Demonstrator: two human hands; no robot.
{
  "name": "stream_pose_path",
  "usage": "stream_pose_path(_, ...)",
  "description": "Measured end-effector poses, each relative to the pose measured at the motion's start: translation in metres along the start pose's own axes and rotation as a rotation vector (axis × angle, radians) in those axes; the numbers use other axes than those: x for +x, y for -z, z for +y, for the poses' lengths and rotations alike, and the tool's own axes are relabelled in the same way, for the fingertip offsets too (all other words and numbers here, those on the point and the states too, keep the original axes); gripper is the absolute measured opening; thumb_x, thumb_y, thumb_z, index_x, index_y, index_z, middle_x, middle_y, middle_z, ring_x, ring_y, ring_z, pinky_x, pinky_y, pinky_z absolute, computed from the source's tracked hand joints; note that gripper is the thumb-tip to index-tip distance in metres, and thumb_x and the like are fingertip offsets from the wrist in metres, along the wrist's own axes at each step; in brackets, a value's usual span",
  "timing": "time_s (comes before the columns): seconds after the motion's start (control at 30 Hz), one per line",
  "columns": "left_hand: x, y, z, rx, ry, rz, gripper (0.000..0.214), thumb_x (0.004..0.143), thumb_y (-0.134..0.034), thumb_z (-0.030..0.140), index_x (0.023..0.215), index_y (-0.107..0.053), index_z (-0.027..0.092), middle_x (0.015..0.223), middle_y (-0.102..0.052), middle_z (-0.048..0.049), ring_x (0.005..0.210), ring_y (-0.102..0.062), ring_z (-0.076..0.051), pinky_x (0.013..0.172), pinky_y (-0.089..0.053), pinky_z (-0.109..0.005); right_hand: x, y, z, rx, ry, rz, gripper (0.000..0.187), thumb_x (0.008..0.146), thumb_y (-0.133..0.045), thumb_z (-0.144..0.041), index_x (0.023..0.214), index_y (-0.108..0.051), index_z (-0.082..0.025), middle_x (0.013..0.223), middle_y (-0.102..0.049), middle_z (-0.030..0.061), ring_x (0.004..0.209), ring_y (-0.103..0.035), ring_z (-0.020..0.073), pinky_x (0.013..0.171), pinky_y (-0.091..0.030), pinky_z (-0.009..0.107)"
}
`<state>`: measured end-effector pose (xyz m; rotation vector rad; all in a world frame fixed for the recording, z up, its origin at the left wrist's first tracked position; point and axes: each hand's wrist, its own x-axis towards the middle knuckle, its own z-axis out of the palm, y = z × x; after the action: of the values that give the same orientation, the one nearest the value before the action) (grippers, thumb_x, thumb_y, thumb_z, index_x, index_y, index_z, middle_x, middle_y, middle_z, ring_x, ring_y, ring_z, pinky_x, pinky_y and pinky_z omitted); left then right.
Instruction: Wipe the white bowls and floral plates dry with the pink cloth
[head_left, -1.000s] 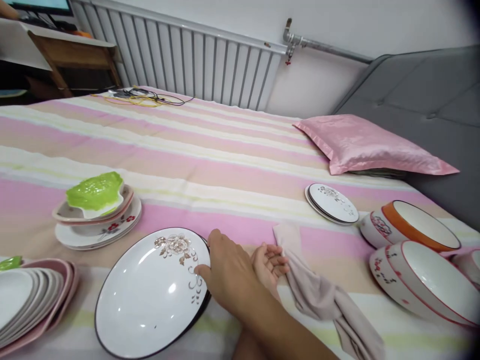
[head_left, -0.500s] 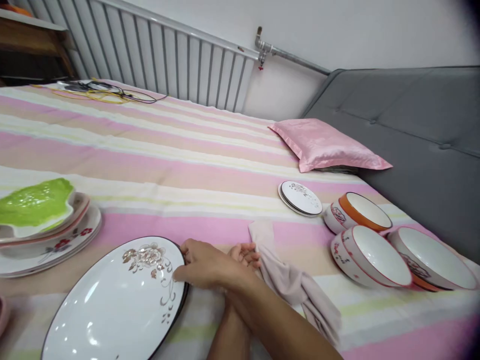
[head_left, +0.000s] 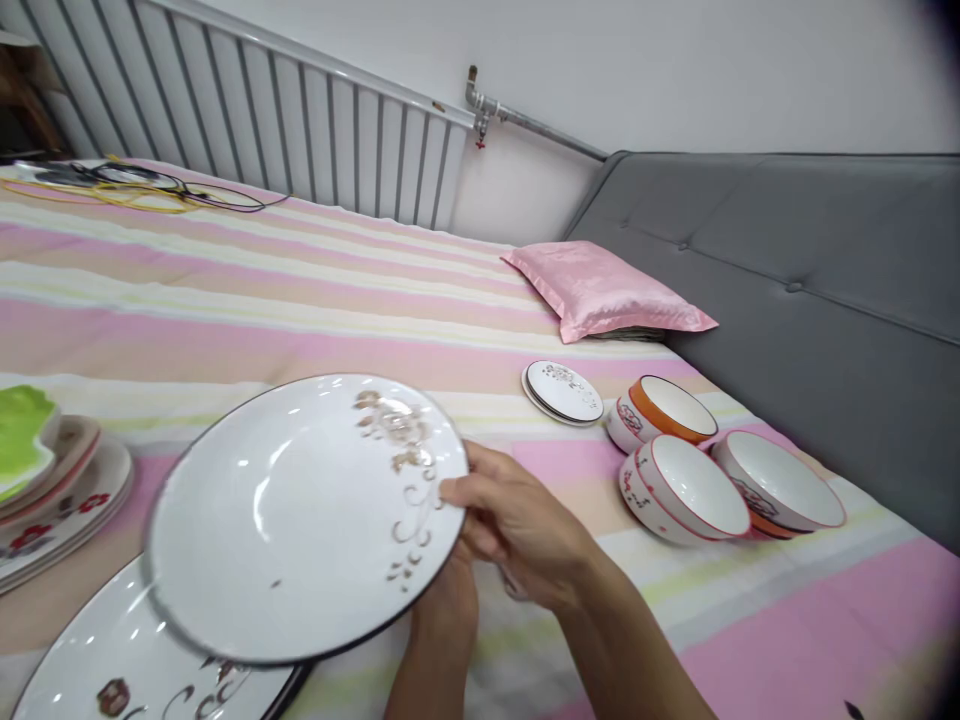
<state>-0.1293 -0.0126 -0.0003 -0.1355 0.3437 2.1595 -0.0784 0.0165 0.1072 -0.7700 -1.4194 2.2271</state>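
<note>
My right hand [head_left: 517, 510] grips the right edge of a white oval plate [head_left: 300, 520], thumb on top and fingers beneath. Brown flowers decorate this dark-rimmed plate, which is raised and tilted. My left hand [head_left: 452, 590] is under the plate's right side, close to my right hand; its fingers are mostly hidden. A small bit of pinkish-grey cloth [head_left: 513, 584] shows below my right hand. Under the raised plate, another similar flowered plate [head_left: 75, 660] lies on the bed, partly covered.
On the left sit stacked flowered plates [head_left: 112, 480] with a green leaf-shaped dish [head_left: 22, 440] on top. To the right are small saucers [head_left: 566, 390] and several bowls [head_left: 694, 490]. Farther back lie a pink pillow [head_left: 600, 285] and cables [head_left: 165, 190], near a grey headboard [head_left: 787, 220].
My right hand has lifted the top plate off the one below, up and to the right. My left hand has moved under it. The cloth no longer lies spread on the bed.
</note>
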Motion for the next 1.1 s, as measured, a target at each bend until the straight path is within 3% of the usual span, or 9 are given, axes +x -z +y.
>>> stream_pose_path(0.1,-0.011,-0.014,0.010,-0.028,0.007,0.021,0.039,0.085,-0.039,0.050,0.111,-0.063,0.033,0.108,-0.068,-0.0004,0.105,-0.059,-0.022,0.091,-0.045,-0.037,-0.024,0.026,0.003,0.007,0.066,0.162,0.016,0.077,-0.053,-0.019,0.093,-0.056,-0.018,0.045,-0.032,-0.0109,0.037,-0.018,0.0030,0.035,-0.013,0.015)
stream_pose_path(0.23,-0.017,-0.013,0.016,-0.135,0.230,-0.052,0.042,0.078,-0.048,0.055,0.109,-0.065,0.033,0.108,-0.069,-0.0052,0.095,-0.064,-0.028,0.085,-0.047,-0.048,-0.030,0.053,0.026,-0.060,0.081,0.308,0.014,0.079,-0.054,-0.022,0.091,-0.056,-0.016,0.048,-0.035,-0.0100,0.038,-0.020,0.0025,0.037,-0.014,0.016)
stream_pose_path(0.37,-0.011,-0.003,0.014,-0.147,0.219,-0.109,0.046,0.074,-0.052,0.057,0.112,-0.063,0.033,0.107,-0.070,-0.0076,0.095,-0.064,-0.032,0.082,-0.047,-0.055,-0.025,0.071,0.036,-0.195,0.037,0.207,0.023,0.083,-0.052,-0.029,0.101,-0.055,-0.016,0.047,-0.037,-0.0099,0.041,-0.029,0.0046,0.043,-0.023,0.017)
stream_pose_path(0.47,-0.008,-0.006,0.015,-0.121,0.170,-0.006,0.047,0.072,-0.053,0.059,0.112,-0.062,0.036,0.109,-0.069,-0.0056,0.102,-0.061,-0.032,0.089,-0.041,-0.059,-0.035,0.087,0.027,-0.422,0.049,0.192,0.042,0.088,-0.045,-0.039,0.125,-0.043,-0.020,0.068,-0.055,-0.0028,0.055,-0.048,0.0097,0.053,-0.037,0.021)
stream_pose_path(0.57,-0.009,-0.018,0.017,-0.061,0.092,0.158,0.044,0.072,-0.054,0.056,0.111,-0.062,0.038,0.114,-0.067,-0.0034,0.113,-0.054,-0.031,0.099,-0.027,-0.061,-0.056,0.109,0.013,-0.890,0.081,0.448,0.043,0.087,-0.044,-0.037,0.127,-0.043,-0.022,0.096,-0.060,0.0049,0.084,-0.057,0.0170,0.072,-0.042,0.029)
stream_pose_path(0.67,-0.011,-0.028,0.016,-0.034,0.053,0.198,0.042,0.072,-0.053,0.055,0.109,-0.063,0.037,0.119,-0.064,-0.0022,0.122,-0.044,-0.033,0.102,-0.019,-0.063,-0.072,0.127,0.006,-1.245,-0.190,0.572,0.038,0.080,-0.052,-0.031,0.116,-0.052,-0.022,0.101,-0.063,0.0061,0.089,-0.058,0.0215,0.072,-0.041,0.032)
stream_pose_path(0.87,-0.014,-0.032,0.013,0.014,0.030,0.181,0.044,0.074,-0.047,0.056,0.108,-0.063,0.033,0.124,-0.060,-0.0047,0.126,-0.036,-0.037,0.100,-0.018,-0.067,-0.067,0.133,0.013,-1.432,-0.548,0.445,0.041,0.059,-0.067,-0.022,0.100,-0.062,-0.021,0.094,-0.065,0.0060,0.086,-0.059,0.0232,0.062,-0.037,0.028)
stream_pose_path(1.03,-0.015,-0.031,0.015,0.021,0.046,0.157,0.044,0.073,-0.049,0.057,0.108,-0.063,0.034,0.125,-0.059,-0.0041,0.126,-0.038,-0.035,0.102,-0.019,-0.064,-0.075,0.131,0.002,-1.403,-0.315,0.372,0.007,0.071,-0.056,-0.019,0.070,-0.062,-0.020,0.072,-0.062,0.0029,0.066,-0.055,0.0169,0.054,-0.033,0.025)
stream_pose_path(1.1,-0.015,-0.031,0.015,0.008,0.064,0.174,0.043,0.072,-0.051,0.057,0.108,-0.063,0.036,0.124,-0.060,-0.0025,0.125,-0.040,-0.033,0.102,-0.021,-0.062,-0.085,0.130,-0.007,-1.295,-0.076,0.420,0.020,0.082,-0.048,-0.027,0.068,-0.060,-0.020,0.066,-0.059,0.0019,0.063,-0.054,0.0164,0.056,-0.035,0.026)
